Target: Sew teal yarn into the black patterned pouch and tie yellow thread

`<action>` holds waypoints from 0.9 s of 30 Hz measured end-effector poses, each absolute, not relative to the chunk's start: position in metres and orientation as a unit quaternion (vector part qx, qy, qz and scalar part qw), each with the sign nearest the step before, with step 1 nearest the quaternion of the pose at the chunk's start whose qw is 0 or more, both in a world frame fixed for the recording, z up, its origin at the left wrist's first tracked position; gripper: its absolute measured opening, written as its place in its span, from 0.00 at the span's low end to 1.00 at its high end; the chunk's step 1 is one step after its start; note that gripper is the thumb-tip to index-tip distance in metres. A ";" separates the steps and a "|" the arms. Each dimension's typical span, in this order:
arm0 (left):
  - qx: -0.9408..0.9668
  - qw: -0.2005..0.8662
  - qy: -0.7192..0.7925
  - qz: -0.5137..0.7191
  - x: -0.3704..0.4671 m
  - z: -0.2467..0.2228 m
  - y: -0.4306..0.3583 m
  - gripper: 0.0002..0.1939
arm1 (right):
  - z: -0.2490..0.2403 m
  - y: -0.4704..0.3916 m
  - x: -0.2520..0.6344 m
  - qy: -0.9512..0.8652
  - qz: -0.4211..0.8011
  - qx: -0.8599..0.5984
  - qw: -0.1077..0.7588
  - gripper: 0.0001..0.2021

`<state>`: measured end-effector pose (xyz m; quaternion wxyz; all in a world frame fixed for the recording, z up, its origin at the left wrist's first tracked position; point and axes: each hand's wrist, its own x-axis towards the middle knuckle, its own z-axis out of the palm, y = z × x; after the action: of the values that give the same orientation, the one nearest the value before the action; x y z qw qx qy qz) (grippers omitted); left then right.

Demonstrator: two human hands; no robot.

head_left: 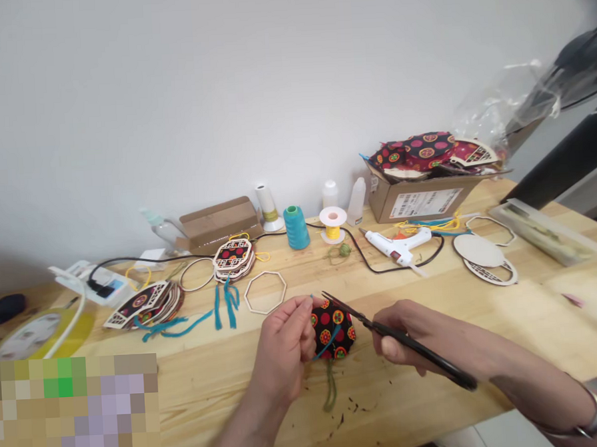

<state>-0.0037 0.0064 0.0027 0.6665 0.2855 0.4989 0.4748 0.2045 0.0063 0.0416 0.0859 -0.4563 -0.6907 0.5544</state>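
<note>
My left hand (291,344) is closed in a pinch at the left edge of a round-looking piece of black patterned fabric (340,331) with red and orange flowers. My fingers cover that edge. A blue cord (329,343) lies across the fabric, and a green cord loop (330,388) hangs below it. Black scissors (415,344) are in my right hand (401,331), tilted so their tips are up and to the left, over the top of the fabric. How far the blades are apart is hard to make out.
Dark scraps (355,407) lie on the wooden table below my hands. Behind stand a teal thread cone (296,229), a yellow spool (333,216) and a white glue gun (400,245). A cardboard box (417,200) of fabric pieces is at right; stacked ornaments (233,259) are at left.
</note>
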 end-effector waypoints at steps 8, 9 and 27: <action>0.299 0.683 0.490 0.451 -0.002 0.003 0.002 0.13 | 0.035 0.019 0.192 -0.657 0.623 -0.419 0.071 0.24; 0.299 0.684 0.492 0.449 -0.001 0.003 0.002 0.13 | 0.034 0.019 0.191 -0.656 0.627 -0.413 0.076 0.24; 0.285 0.676 0.494 0.467 -0.003 0.002 0.005 0.12 | 0.024 0.020 0.186 -0.666 0.580 -0.457 0.103 0.21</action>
<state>-0.0026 0.0046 0.0019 0.6761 0.2846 0.4939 0.4669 0.1861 0.0200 0.0243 0.1032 -0.4571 -0.6661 0.5803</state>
